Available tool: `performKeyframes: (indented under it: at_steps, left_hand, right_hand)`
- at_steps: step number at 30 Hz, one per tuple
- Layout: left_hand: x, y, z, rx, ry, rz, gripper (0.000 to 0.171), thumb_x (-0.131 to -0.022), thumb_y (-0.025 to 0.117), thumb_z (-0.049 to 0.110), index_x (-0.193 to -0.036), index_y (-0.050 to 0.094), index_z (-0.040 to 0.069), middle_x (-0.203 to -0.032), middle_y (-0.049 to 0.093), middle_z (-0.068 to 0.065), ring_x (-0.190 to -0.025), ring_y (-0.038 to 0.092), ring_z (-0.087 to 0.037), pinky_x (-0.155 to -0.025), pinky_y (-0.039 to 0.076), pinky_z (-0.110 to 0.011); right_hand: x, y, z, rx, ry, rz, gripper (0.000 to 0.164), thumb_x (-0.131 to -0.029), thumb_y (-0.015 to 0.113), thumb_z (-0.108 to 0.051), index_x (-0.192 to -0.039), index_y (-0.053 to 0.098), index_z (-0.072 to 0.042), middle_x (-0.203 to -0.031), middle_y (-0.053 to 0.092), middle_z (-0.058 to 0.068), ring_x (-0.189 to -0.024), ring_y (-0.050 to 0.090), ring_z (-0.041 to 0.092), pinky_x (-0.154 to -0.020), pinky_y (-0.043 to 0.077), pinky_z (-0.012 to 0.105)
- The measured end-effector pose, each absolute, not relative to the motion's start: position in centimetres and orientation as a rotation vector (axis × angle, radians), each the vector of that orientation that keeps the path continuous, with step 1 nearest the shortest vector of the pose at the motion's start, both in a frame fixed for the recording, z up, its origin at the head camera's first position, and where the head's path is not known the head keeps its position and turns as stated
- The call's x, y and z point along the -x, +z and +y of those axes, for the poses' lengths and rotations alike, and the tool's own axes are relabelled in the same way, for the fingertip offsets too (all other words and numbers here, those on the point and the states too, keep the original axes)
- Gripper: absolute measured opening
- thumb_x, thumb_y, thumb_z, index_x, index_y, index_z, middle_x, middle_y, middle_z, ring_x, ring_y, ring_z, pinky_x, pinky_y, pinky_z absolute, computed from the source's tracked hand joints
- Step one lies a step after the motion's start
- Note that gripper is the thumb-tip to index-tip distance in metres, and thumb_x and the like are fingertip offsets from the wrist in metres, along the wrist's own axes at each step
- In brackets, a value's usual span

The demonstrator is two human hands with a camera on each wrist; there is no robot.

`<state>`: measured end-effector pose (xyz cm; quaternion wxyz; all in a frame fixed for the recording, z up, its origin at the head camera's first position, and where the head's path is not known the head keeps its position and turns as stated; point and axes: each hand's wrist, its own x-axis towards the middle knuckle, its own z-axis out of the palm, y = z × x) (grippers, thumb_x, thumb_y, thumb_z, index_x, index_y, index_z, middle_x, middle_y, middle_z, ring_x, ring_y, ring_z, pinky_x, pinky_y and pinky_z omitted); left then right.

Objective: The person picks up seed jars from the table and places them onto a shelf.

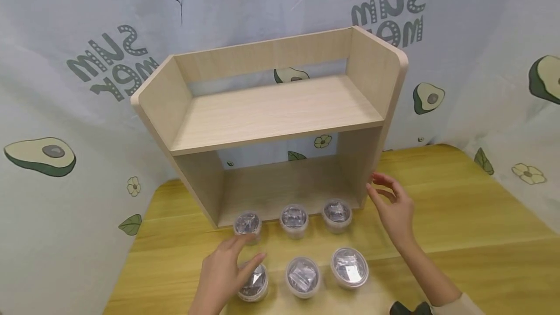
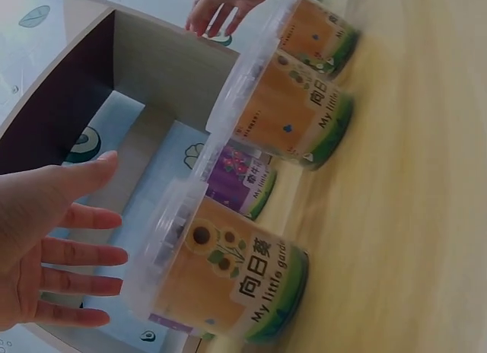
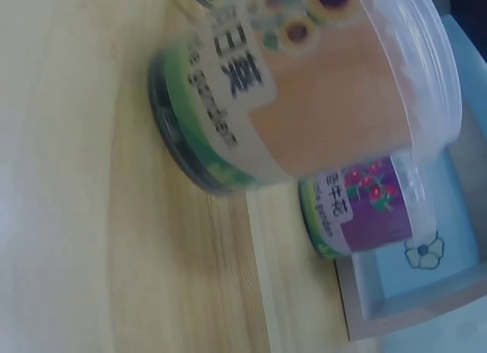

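In the head view my left hand (image 1: 222, 267) hovers over the near-left lidded plastic tub (image 1: 255, 287), partly covering it. Its fingers and thumb stand straight and apart beside the clear lid in the left wrist view, holding nothing. My right hand (image 1: 395, 208) is at the right side panel of a pale wooden two-tier shelf (image 1: 280, 111), thumb and fingertips right at the panel's edge, fingers loosely bent. The near row of tubs has orange sunflower labels, like this tub (image 2: 236, 269); the far row has purple flower labels, like this tub (image 3: 373, 205).
Three tubs, including the far middle tub (image 1: 294, 220), line the shelf's front edge; the near middle tub (image 1: 303, 277) and near right tub (image 1: 349, 267) stand closer. Beneath is a yellow wood-grain table (image 1: 481, 213). A printed avocado cloth (image 1: 87, 125) hangs behind. A dark object (image 1: 409, 308) lies by my right sleeve.
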<state>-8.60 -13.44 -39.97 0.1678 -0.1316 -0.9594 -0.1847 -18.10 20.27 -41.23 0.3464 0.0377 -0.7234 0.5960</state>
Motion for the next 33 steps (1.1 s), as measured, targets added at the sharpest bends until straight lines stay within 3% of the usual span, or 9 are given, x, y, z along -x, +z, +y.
performKeyframes:
  at_steps: [3, 9, 14, 19, 27, 33]
  left_hand:
    - [8.1, -40.2, -13.5, 0.385, -0.526, -2.746, 0.049, -0.080, 0.057, 0.059, -0.114, 0.064, 0.024, -0.109, 0.066, 0.002, -0.093, 0.064, -0.021, -0.060, 0.052, -0.038]
    - [7.6, -40.5, -13.6, 0.426, -0.448, -2.782, 0.052, -0.078, 0.059, 0.061, -0.116, 0.063, 0.025, -0.109, 0.065, 0.000, -0.092, 0.064, -0.020, -0.059, 0.052, -0.039]
    - [7.2, -40.8, -13.8, 0.473, -0.409, -2.788, 0.051, -0.075, 0.064, 0.058, -0.112, 0.065, 0.023, -0.110, 0.065, 0.000, -0.095, 0.062, -0.018, -0.062, 0.052, -0.039]
    - [7.0, -41.0, -13.9, 0.525, -0.394, -2.802, 0.060, -0.070, 0.062, 0.067, -0.109, 0.065, 0.023, -0.111, 0.064, 0.000, -0.098, 0.061, -0.017, -0.067, 0.053, -0.039]
    - [6.9, -41.5, -13.7, 0.590, -0.350, -2.808, 0.060, -0.068, 0.063, 0.068, -0.109, 0.066, 0.024, -0.110, 0.064, 0.002, -0.096, 0.062, -0.018, -0.065, 0.053, -0.038]
    - [6.9, -41.8, -13.6, 0.622, -0.353, -2.800, 0.055, -0.068, 0.068, 0.062, -0.107, 0.066, 0.024, -0.109, 0.064, 0.004, -0.094, 0.062, -0.017, -0.064, 0.052, -0.036]
  right_hand:
    - [18.6, -41.2, 20.5, -0.043, 1.649, -1.829, 0.031, -0.076, 0.066, 0.013, -0.105, 0.057, 0.012, -0.096, 0.061, -0.007, -0.090, 0.056, 0.008, -0.073, 0.047, 0.010]
    - [19.3, -40.8, 20.5, 0.026, 1.809, -1.740, 0.030, -0.074, 0.065, 0.015, -0.101, 0.053, 0.012, -0.090, 0.058, -0.001, -0.086, 0.056, 0.010, -0.071, 0.048, 0.012]
    - [20.0, -40.9, 20.2, 0.067, 1.890, -1.706, 0.027, -0.074, 0.067, 0.013, -0.096, 0.056, 0.001, -0.090, 0.057, -0.001, -0.087, 0.056, 0.009, -0.072, 0.048, 0.012]
    - [20.7, -40.7, 19.8, 0.134, 1.944, -1.677, 0.032, -0.074, 0.068, 0.012, -0.094, 0.059, -0.012, -0.091, 0.056, -0.003, -0.088, 0.055, 0.009, -0.073, 0.047, 0.011]
    - [21.8, -40.6, 19.0, 0.180, 1.975, -1.612, 0.034, -0.075, 0.067, 0.011, -0.089, 0.061, -0.019, -0.087, 0.058, -0.007, -0.087, 0.055, 0.008, -0.074, 0.046, 0.012]
    - [22.3, -41.0, 18.5, 0.267, 2.056, -1.490, 0.031, -0.075, 0.067, 0.011, -0.085, 0.062, -0.018, -0.084, 0.059, -0.004, -0.087, 0.054, 0.011, -0.072, 0.047, 0.014]
